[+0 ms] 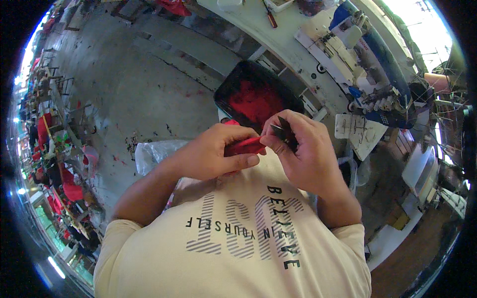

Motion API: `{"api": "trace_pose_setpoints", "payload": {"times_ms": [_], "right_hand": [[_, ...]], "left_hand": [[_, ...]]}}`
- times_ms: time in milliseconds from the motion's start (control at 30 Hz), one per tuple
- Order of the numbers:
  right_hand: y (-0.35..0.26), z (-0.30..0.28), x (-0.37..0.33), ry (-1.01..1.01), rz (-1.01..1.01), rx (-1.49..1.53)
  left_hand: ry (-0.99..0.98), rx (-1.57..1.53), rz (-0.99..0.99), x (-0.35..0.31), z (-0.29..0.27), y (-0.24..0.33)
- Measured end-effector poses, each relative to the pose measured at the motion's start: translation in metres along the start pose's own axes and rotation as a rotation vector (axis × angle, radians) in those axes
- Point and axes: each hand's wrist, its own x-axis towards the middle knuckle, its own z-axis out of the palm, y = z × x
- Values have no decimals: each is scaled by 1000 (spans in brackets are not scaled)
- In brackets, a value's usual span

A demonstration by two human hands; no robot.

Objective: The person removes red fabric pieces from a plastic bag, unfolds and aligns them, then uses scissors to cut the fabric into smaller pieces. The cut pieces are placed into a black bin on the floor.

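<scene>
A piece of red fabric [246,147] is stretched between my two hands in front of my chest. My left hand [212,150] is closed round its left end, with the thumb laid along the near side. At the other end, the thumb and fingertips of my right hand [310,149] pinch the fabric's edge. Dark thread snips [282,131] sit in my right hand too, their pointed blades showing past the fingers and the rest hidden by the palm. Just beyond my hands stands a black bin [229,82] holding a heap of red pieces [254,99].
To the right, a sewing machine [330,54] stands on a white worktable [293,44], with a screwdriver [271,19] at the far end. Clear plastic sheeting [155,154] lies by my left forearm. Scraps dot the grey floor [134,89]; red items and benches line the far left.
</scene>
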Motion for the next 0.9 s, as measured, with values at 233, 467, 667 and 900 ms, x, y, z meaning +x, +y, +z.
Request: {"api": "trace_pose_setpoints", "payload": {"times_ms": [233,467,667,900], "right_hand": [[-36,0,31,6,37,77],[-73,-33,61,186,82,401],[-55,-78,69,451,-11,351],[26,-71,46,506,281,107]], "left_hand": [[-226,106,352,29,-47,-31],[-251,212,361,79,-70,-72],[-94,-143,379,98,-63,-116],[203,-155,218,50,-62,-133]]}}
